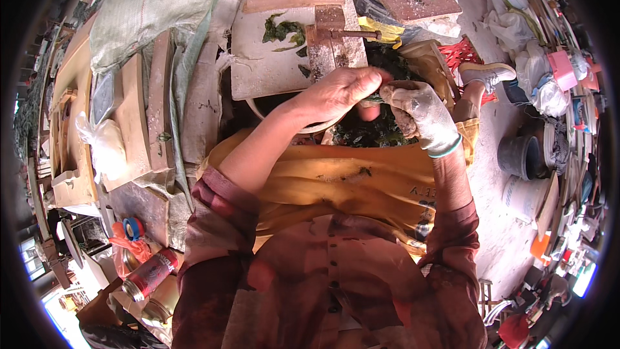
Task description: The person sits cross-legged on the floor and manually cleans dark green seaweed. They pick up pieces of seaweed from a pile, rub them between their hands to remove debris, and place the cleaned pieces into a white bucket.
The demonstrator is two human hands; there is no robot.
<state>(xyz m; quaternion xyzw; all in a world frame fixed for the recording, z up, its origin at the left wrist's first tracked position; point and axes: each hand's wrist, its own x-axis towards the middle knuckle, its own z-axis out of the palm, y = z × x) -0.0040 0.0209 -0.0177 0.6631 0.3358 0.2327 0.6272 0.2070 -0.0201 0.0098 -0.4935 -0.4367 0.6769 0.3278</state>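
My bare left hand (346,89) meets my right hand (421,111) above my lap, its thumb and fingers drawn together and partly blurred. A white knit glove with soiled fingertips covers my right hand, whose fingers curl around a small dark green leafy piece (374,99). What the left fingertips hold is hidden. Beneath both hands lies a heap of wet, dark green leafy matter (373,131), perhaps seaweed. Beyond the left hand is a pale board (256,75) with green scraps (283,31) on it. A wooden block (322,48) with a rusty bolt (358,34) stands on that board.
An orange cloth (310,165) covers my lap. Wooden planks (133,121) and a woven sack (150,14) stand at left. On the right are another person's shoe (487,73), a black bucket (518,155) and plastic bags (513,26). A red can (150,274) lies lower left.
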